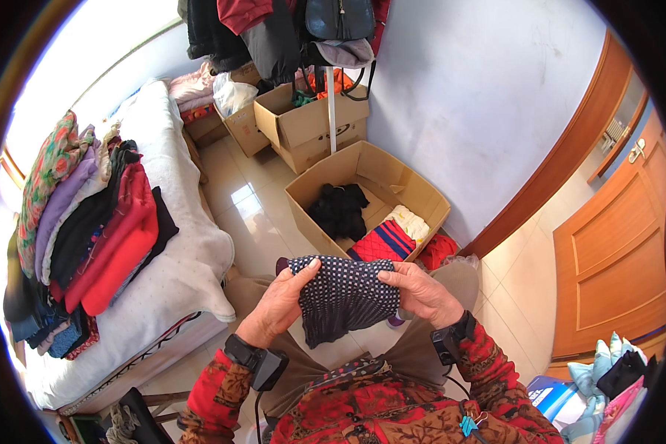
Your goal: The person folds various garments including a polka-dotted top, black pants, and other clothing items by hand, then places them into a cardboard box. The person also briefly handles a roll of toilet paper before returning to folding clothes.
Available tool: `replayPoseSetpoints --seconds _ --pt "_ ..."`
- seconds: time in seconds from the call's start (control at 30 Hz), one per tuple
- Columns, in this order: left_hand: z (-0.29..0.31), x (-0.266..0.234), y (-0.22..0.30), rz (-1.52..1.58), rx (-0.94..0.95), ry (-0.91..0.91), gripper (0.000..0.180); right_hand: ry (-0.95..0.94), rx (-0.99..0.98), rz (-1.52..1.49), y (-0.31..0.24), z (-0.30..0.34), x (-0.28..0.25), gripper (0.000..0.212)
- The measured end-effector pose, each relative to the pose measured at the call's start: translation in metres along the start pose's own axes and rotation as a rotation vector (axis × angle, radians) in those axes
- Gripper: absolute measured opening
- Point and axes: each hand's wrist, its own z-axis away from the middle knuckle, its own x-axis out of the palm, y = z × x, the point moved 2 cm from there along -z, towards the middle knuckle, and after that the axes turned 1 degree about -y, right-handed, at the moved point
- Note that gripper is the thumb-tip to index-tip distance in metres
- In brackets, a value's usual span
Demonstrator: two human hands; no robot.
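Between my two hands hangs a small dark cloth garment [348, 296] with a white check pattern, its lower part plain black and drooping. My left hand [277, 302] pinches its upper left edge, thumb on top. On the other side my right hand [423, 291] grips the upper right edge the same way. What kind of garment it is I cannot make out. Just beyond it stands an open cardboard box [377, 174] on the floor. Inside lie a black furry piece [337, 211], a red and blue folded knit [382, 243] and a cream folded cloth [408, 222].
A bed with a white cover [155, 140] runs along the left, bearing a tall pile of folded clothes [89, 229]. More cardboard boxes [311, 122] stand at the back under hanging coats and a bag [340, 18]. To the right are a wooden door [618, 244] and a heap of fabric [607, 385].
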Motion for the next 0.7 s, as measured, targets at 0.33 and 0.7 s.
replayPoseSetpoints --seconds 0.33,0.7 --pt "0.0 -0.004 0.002 0.139 -0.012 0.024 0.031 -0.015 -0.1 -0.237 0.004 0.0 -0.001 0.033" --pt "-0.008 -0.001 0.0 0.143 -0.037 0.048 0.033 -0.031 -0.251 -0.092 0.01 0.002 -0.011 0.024"
